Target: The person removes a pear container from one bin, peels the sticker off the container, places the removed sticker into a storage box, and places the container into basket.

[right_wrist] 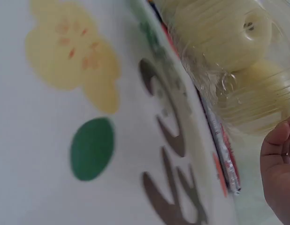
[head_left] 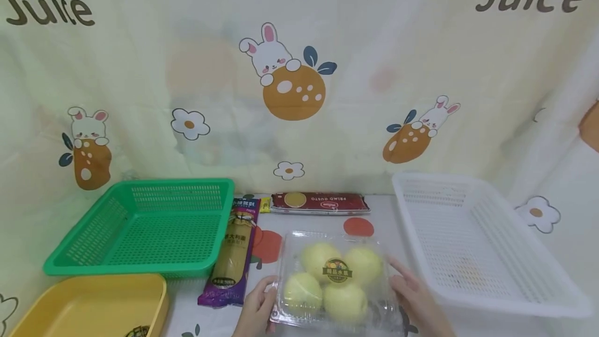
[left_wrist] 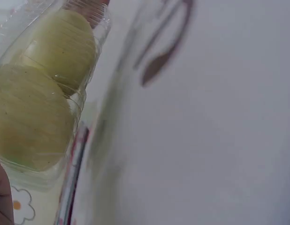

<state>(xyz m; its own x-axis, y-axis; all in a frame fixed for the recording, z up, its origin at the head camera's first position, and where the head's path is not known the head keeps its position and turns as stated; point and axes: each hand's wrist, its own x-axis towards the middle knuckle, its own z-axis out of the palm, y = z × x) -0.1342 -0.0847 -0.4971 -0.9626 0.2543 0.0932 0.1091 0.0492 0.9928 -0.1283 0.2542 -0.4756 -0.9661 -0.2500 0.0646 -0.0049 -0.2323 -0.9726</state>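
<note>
Between my two hands is a clear plastic fruit box (head_left: 289,251), a dark label (head_left: 337,271) on its lid and several round, pale yellow-green fruits (head_left: 346,301) inside. The left hand (head_left: 256,307) grips its left side, and the right hand (head_left: 415,296) holds the opposite side. From the left wrist, the box wall (left_wrist: 81,101) and two fruits show above the white cloth, with only a sliver of the hand (left_wrist: 2,197) at the edge. In the right wrist view, the thumb and a bent finger of the right hand (right_wrist: 280,161) pinch the box's edge; the fingers underneath are hidden.
A green basket (head_left: 220,222) stands at left, with a yellow tray (head_left: 161,300) before it. A purple pasta packet (head_left: 234,248) lies beside the basket. At the back lies a dark red packet (head_left: 323,203) near a small yellow packet (head_left: 265,205). A white basket (head_left: 505,233) occupies the right.
</note>
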